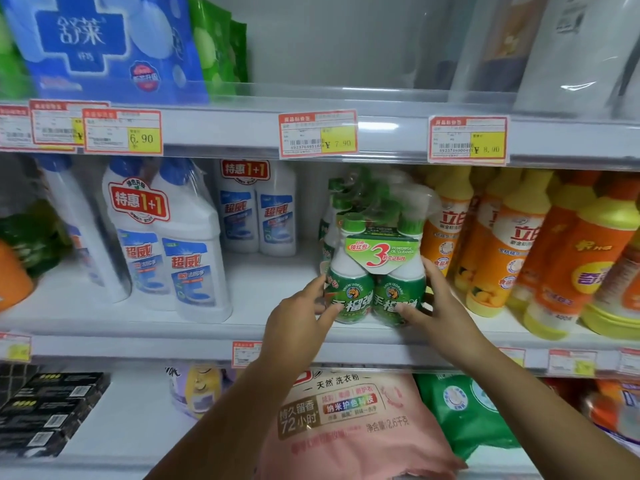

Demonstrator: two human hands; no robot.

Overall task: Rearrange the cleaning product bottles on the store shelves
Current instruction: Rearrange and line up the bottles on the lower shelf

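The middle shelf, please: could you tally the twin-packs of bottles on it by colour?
White and blue twin-packs: 3
Green twin-packs: 2, the front one between the left hand and right hand
Total: 5

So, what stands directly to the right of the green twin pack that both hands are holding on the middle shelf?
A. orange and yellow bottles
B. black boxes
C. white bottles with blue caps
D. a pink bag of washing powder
A: the left hand and right hand grip the green twin pack, and the orange and yellow bottles stand just right of it.
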